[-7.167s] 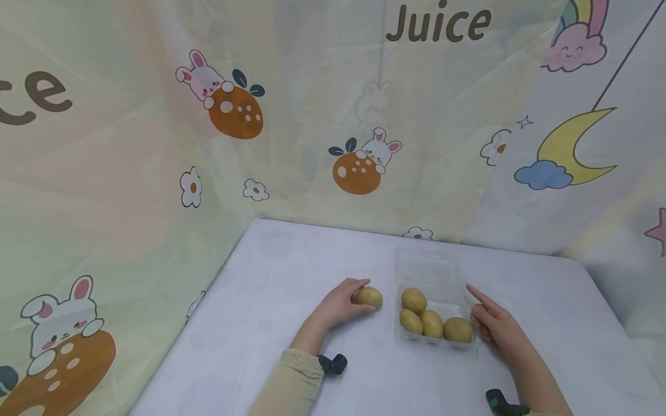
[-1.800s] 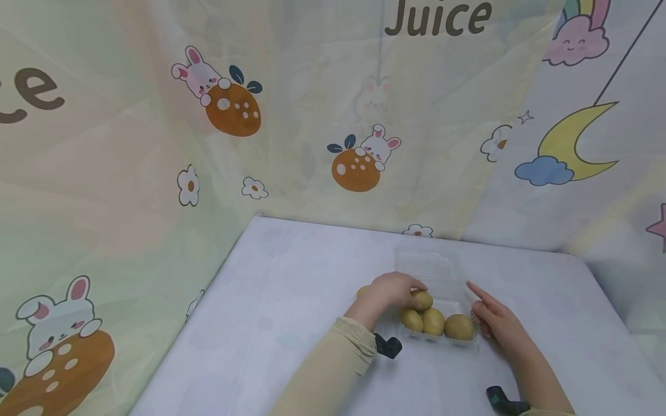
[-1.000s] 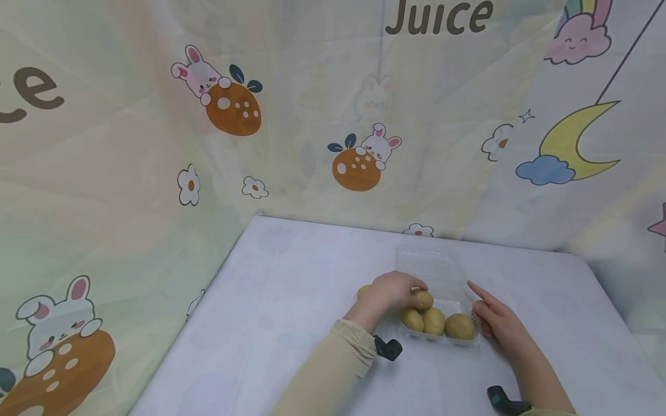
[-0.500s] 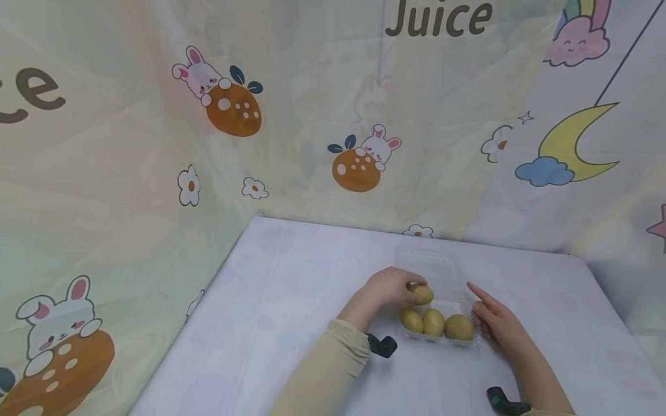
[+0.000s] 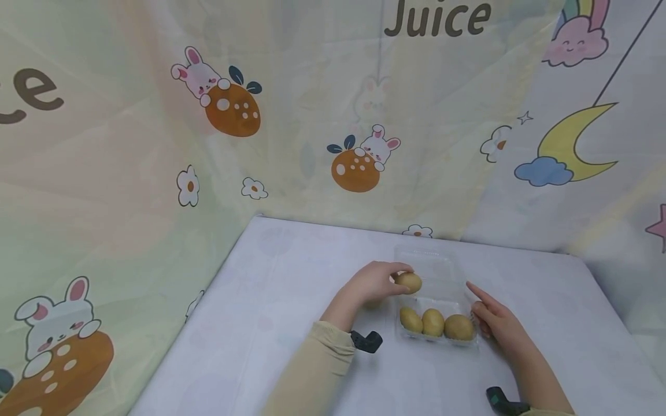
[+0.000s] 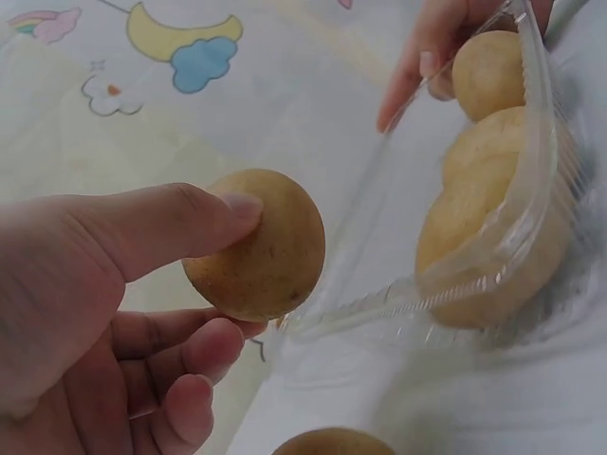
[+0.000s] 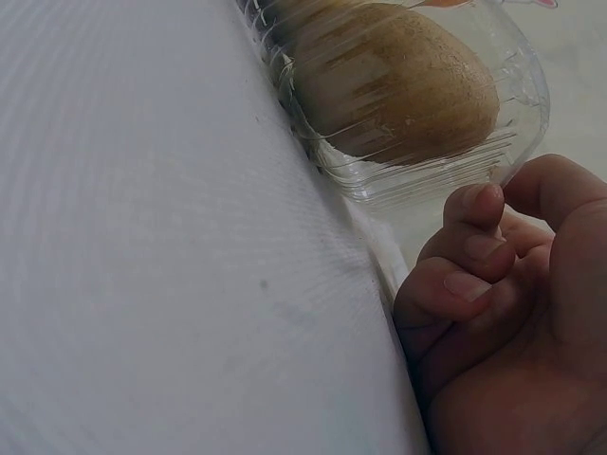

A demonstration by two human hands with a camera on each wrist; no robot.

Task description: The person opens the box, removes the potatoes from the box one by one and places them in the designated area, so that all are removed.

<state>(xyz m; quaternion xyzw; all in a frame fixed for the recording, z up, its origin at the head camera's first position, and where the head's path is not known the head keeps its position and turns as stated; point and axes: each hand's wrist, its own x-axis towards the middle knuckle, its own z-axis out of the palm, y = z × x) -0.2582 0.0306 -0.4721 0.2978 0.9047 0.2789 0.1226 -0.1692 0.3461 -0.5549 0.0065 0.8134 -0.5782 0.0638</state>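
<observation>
Evidently a pinch: from my remote post I see the left hand (image 5: pixel 372 282) hold a potato (image 6: pixel 275 242) between thumb and fingers, gripped from its left, presumably leaving its other side free. It sits at the fingertips, ahead of the palm, raised and apart from the clear box (image 5: pixel 451 306). A loose potato (image 6: pixel 334 444) lies below the hand. Three potatoes (image 5: pixel 433 322) line the box's near wall. Right hand (image 5: pixel 495 325) beside the box, index straight, other fingers loosely curled round nothing I can make out; I guess it steadies the light plastic.
</observation>
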